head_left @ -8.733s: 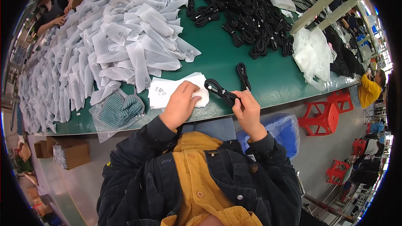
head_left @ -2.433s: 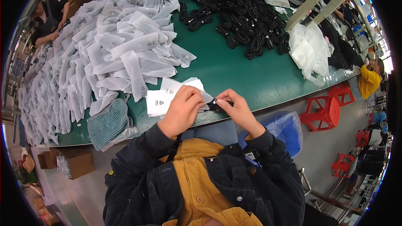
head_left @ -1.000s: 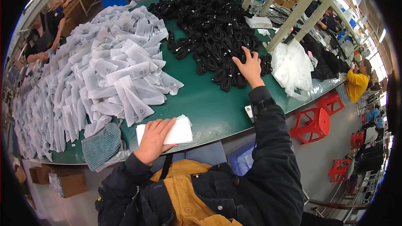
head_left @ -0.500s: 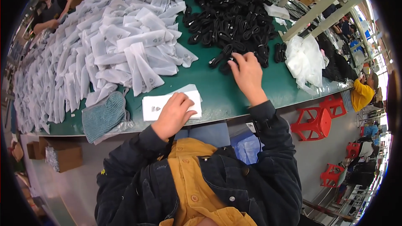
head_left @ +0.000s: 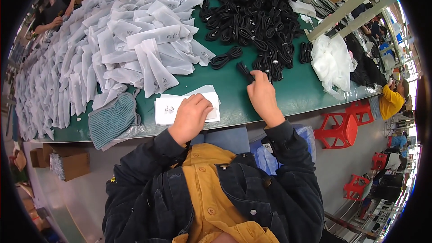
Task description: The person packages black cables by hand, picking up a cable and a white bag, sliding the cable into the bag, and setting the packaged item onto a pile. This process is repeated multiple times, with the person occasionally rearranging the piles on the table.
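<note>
A flat stack of white translucent bags (head_left: 166, 110) lies at the table's front edge. My left hand (head_left: 191, 117) is on the stack, its fingers curled and closed at the right side of the top bags. A coiled black cable (head_left: 244, 71) is pinched by its near end in my right hand (head_left: 262, 95), just in front of the large pile of black cables (head_left: 256, 18). One more coiled cable lies apart on the green table, left of the held one. A heap of filled white bags (head_left: 130, 36) covers the table's left side.
A blue-grey knitted cloth (head_left: 112, 119) lies at the front left edge. White plastic film (head_left: 332, 63) and metal posts (head_left: 346, 13) stand to the right. Red stools (head_left: 336, 130) are beside the table. Co-workers are at the far left and far right.
My right hand has taken a coiled cable and drawn it off the pile toward me. My left hand stays on the bags, its fingers shifted slightly.
</note>
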Motion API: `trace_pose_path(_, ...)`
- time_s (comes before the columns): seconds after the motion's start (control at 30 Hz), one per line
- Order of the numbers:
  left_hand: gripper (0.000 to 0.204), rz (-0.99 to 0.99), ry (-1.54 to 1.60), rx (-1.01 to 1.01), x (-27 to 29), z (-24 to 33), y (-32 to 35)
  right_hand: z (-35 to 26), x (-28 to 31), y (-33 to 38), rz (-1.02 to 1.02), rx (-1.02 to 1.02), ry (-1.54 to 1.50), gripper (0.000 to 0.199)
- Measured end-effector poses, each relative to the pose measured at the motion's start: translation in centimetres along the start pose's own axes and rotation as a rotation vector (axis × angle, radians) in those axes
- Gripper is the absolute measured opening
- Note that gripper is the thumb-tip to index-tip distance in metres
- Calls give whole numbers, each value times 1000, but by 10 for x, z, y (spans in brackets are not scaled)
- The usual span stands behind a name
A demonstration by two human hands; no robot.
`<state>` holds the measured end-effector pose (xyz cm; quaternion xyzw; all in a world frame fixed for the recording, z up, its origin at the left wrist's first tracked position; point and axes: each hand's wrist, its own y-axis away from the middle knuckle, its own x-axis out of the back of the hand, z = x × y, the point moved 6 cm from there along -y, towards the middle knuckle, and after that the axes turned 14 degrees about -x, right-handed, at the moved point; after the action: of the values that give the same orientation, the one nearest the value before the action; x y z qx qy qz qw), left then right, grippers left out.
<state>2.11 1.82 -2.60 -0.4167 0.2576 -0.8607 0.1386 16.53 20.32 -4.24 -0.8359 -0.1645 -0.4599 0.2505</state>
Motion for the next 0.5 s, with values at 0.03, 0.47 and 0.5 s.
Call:
trace_pose_path(0.03,9,20,33,17,0,-1,0,10,-2,5,-113,-124,-179,27)
trace_pose_path(0.47,9,32,153,185,2,-8,4,-46,42,77,-180,104,-529,24)
trace_pose_path(0.5,9,46,191,225,2,-10,5,-46,43,77,-180,105,-531,24)
